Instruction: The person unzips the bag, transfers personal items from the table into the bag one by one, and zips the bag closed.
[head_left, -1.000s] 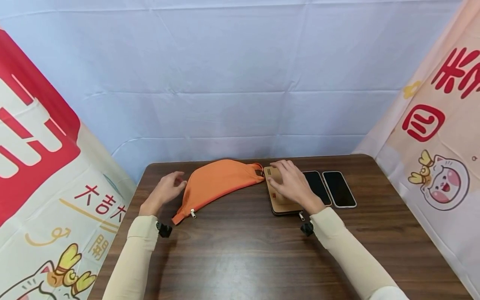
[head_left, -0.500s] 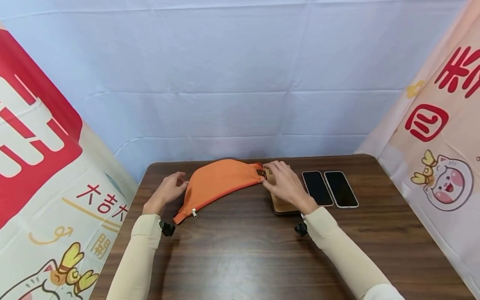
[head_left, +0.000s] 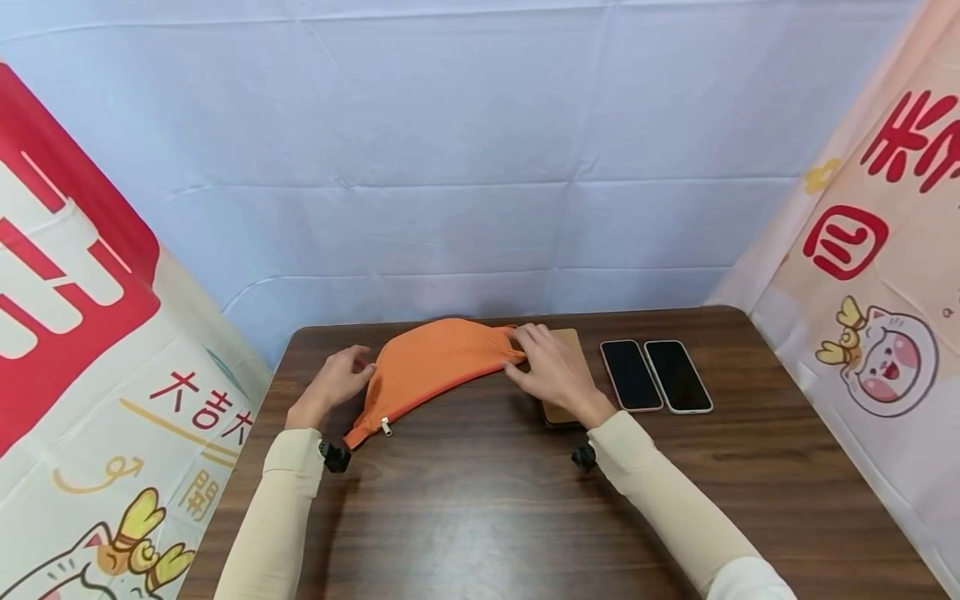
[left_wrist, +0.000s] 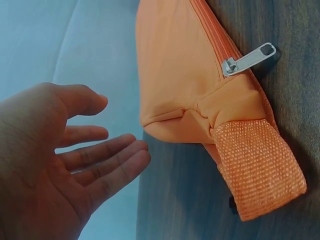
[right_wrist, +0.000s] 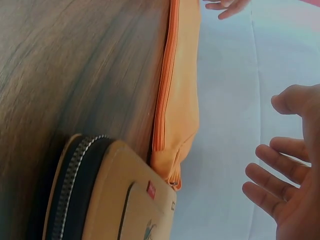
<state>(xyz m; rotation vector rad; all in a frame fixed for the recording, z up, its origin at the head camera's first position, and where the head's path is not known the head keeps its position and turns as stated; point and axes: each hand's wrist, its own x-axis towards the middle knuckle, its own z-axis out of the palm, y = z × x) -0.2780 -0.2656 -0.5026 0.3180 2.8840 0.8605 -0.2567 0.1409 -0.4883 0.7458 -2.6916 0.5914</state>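
An orange waist bag (head_left: 442, 358) lies near the table's back edge, its zip toward the front. Beside its left end, my left hand (head_left: 335, 382) is held with fingers relaxed, holding nothing. The left wrist view shows the fingers (left_wrist: 115, 172) apart from the bag's corner, near its webbing strap (left_wrist: 260, 167) and metal zip pull (left_wrist: 252, 59). Over the bag's right end hovers my right hand (head_left: 553, 371), loosely spread and holding nothing. It partly covers a tan zip wallet (head_left: 576, 354). The right wrist view shows the wallet's metal zipper (right_wrist: 72, 180).
Two phones, one with a pinkish rim (head_left: 632, 375) and one with a white rim (head_left: 678, 377), lie side by side right of the wallet. The wooden table (head_left: 465, 517) meets a pale cloth backdrop (head_left: 450, 167). Printed cloths hang at both sides.
My right hand has moved left, from over the wallet to the bag's right end. More of the wallet's right side and the pink-rimmed phone shows. The left hand has stayed nearly still.
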